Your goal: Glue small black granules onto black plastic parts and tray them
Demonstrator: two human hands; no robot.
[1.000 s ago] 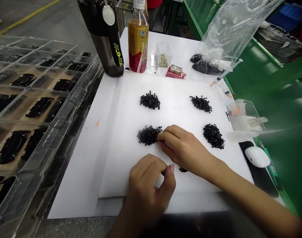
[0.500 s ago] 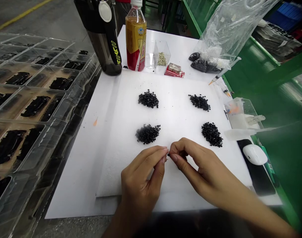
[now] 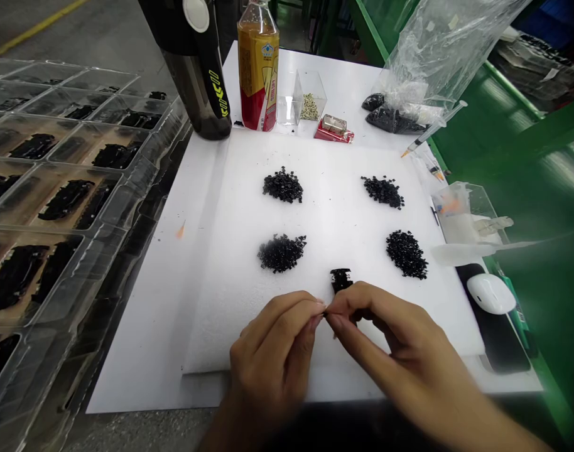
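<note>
My left hand (image 3: 270,359) and right hand (image 3: 400,355) meet in a narrow pinch at the lower middle of the frame, with what looks like a tiny black piece (image 3: 324,312) held between the fingertips (image 3: 316,306), though it is too small to make out clearly. Just above it, a small black part (image 3: 341,279) lies on the white foam sheet (image 3: 334,220). A steady grip comes from keeping the pinch at the very tips, with both hands low over the foam, so a dropped bit lands softly and stays easy to find. I count four heaps of black pellets on the foam: two upper (image 3: 282,186) (image 3: 384,192) and two lower (image 3: 281,253) (image 3: 406,254). Beyond them stand one bottle (image 3: 257,69), one tumbler (image 3: 193,69) and one clear box (image 3: 309,100), with one syringe (image 3: 426,136) at upper right.
</note>
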